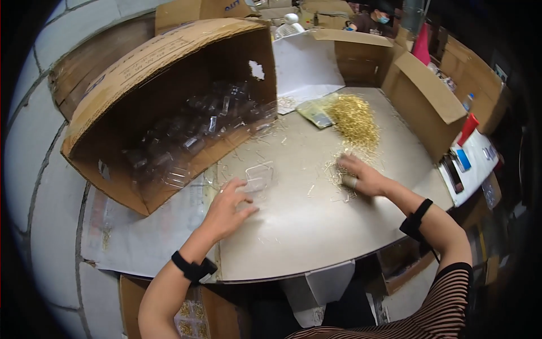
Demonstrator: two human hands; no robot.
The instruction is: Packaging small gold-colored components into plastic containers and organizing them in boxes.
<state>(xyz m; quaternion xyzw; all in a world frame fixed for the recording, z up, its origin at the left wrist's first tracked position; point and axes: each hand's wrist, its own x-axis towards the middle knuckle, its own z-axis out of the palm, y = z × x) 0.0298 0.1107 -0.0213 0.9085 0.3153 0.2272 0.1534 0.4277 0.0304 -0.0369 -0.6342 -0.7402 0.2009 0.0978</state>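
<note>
My left hand [227, 210] is over the middle of the table, its fingers apart and nothing held. Just beyond its fingertips is a small clear plastic box [259, 176], blurred. My right hand [364, 176] reaches low over scattered thin gold-coloured metal pieces [333, 169], fingers stretched and thumb apart. A pale wrap covers part of the thumb. Behind this hand lies a large heap of the same gold pieces [357, 121]; they are too small to name exactly. To the left, a cardboard box [169, 62] on its side holds many clear plastic boxes [212, 121].
A yellowish plastic packet [316, 112] touches the heap. Cardboard flaps [432, 90] border the table [282, 226] at the right and back. A red-handled item [468, 130] and a blue item [463, 160] rest at the right edge. A masked person [375, 22] is far behind.
</note>
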